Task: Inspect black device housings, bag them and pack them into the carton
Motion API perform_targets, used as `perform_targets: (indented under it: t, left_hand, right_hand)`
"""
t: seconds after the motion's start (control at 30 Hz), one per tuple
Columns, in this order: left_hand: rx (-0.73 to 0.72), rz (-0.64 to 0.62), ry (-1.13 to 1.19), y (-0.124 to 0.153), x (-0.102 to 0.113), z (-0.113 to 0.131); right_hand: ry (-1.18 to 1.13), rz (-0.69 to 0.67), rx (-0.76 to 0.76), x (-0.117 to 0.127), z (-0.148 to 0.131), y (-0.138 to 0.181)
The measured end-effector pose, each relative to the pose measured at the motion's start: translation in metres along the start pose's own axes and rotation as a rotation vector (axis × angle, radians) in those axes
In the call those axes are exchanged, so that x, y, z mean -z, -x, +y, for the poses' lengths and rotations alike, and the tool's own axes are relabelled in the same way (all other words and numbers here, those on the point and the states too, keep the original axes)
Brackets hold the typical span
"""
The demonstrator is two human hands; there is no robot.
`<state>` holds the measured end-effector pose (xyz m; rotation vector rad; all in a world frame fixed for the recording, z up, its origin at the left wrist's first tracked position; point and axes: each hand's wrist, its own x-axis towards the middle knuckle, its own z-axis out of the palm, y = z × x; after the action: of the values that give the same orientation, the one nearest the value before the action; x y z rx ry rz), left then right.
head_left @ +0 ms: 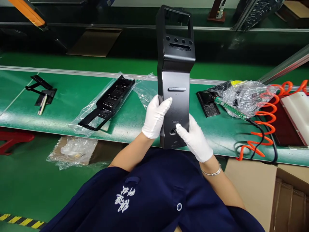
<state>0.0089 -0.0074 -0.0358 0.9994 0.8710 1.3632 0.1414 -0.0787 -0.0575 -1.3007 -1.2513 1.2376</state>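
Both my white-gloved hands hold a long black plastic housing (177,77) upright in front of me, its printed face towards me. Its top bends and carries a rectangular window, a row of small round holes and a slot; "MAX" is printed below a narrow raised bar. My left hand (156,116) is closed around the left edge, thumb on the face. My right hand (194,138) grips the lower right edge, thumb near a small oval opening. The fingers behind the housing are hidden. A similar black housing (108,104), hollow side up, lies left of my hands on clear plastic film.
A black stand (45,91) with a pen-like stick sits at the left. On the right are a green electric screwdriver (231,108), a coiled orange hose (267,112), a crumpled plastic bag (248,96) and a white block (296,109). Cardboard boxes (251,190) stand below the bench edge.
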Motion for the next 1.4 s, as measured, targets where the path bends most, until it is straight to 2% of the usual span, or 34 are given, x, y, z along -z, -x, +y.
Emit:
perform_targets:
  t: [0.13,0.2,0.47,0.63,0.7,0.73,0.8,0.87,0.97,1.13,1.23,1.33,1.4]
  left_hand:
    - [0.000,0.002,-0.005,-0.001,0.002,0.002]
    - [0.000,0.001,-0.004,0.000,0.002,0.002]
    - [-0.067,-0.018,-0.061,0.010,-0.001,-0.001]
    - [-0.054,-0.021,-0.090,0.009,0.000,-0.001]
    - [-0.047,-0.004,-0.099,0.005,0.002,-0.002]
    - [-0.060,0.020,-0.102,0.003,0.003,-0.002]
    - [-0.117,0.092,-0.107,-0.002,0.005,-0.003]
    - [-0.190,0.154,-0.108,-0.005,0.005,-0.002]
    - [-0.264,0.190,-0.090,-0.006,0.003,0.001]
    - [-0.323,0.282,-0.071,0.000,0.000,0.001]
    - [-0.337,0.328,-0.077,0.002,-0.002,-0.002]
    - [-0.320,0.314,-0.102,-0.001,-0.005,-0.001]
    - [-0.305,0.295,-0.079,-0.004,-0.005,0.003]
  right_hand:
    - [-0.192,-0.131,0.008,0.005,0.001,-0.004]
    - [-0.232,-0.152,-0.003,0.005,0.002,-0.004]
    - [-0.130,-0.040,-0.109,0.005,0.001,0.000]
    - [-0.170,-0.058,-0.108,0.001,0.008,-0.002]
    - [-0.172,0.019,-0.050,-0.002,0.016,-0.001]
    - [-0.135,0.110,0.008,-0.004,0.019,0.000]
    - [0.046,0.315,0.163,-0.005,0.024,0.005]
    - [0.280,0.415,0.326,-0.006,0.025,0.011]
    - [0.431,0.355,0.429,-0.008,0.023,0.015]
    - [0.288,0.328,0.381,-0.019,0.026,0.017]
    - [0.347,0.190,0.404,-0.032,0.026,0.023]
    - [0.409,0.031,0.470,-0.038,0.018,0.030]
    - [0.364,0.034,0.478,-0.033,0.013,0.033]
